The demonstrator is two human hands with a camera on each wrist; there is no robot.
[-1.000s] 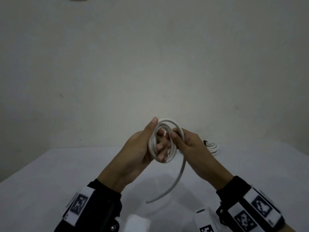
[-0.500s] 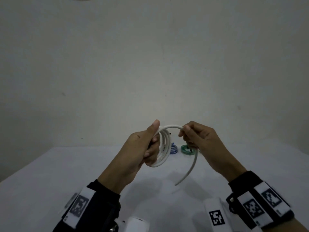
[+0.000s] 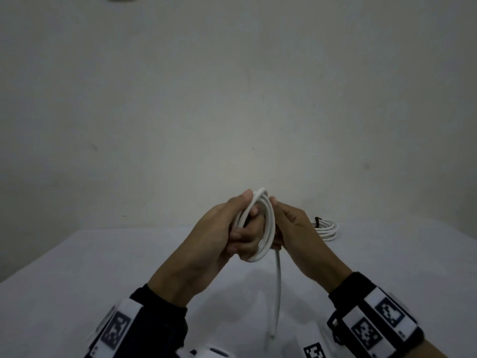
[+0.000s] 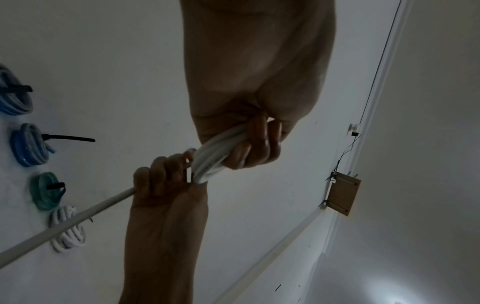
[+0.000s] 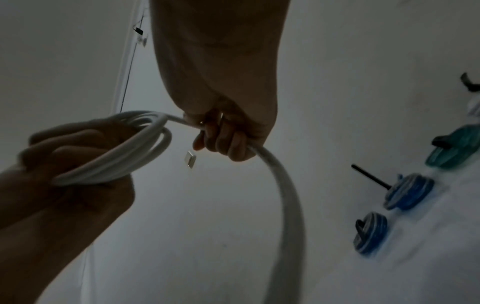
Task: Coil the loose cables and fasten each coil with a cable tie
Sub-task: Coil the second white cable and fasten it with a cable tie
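A white cable coil (image 3: 265,226) is held upright above the table, several loops thick. My left hand (image 3: 232,228) grips the coil with thumb on top and fingers curled through the loops (image 4: 215,160). My right hand (image 3: 289,226) closes round the free cable right beside the coil (image 5: 226,142). The loose tail (image 3: 277,288) hangs straight down toward me from the right hand (image 4: 78,218). A small metal plug (image 5: 190,158) shows below the coil in the right wrist view.
On the white table (image 3: 103,267) lies a tied white coil (image 3: 326,228) at the back right. The wrist views show a teal coil (image 4: 45,190) and blue coils (image 4: 30,145), (image 5: 407,192), each with a black tie. A wall stands close behind.
The right hand has swung back against the coil, laying another loop on it. The free tail now hangs straight down instead of curving off to the right.
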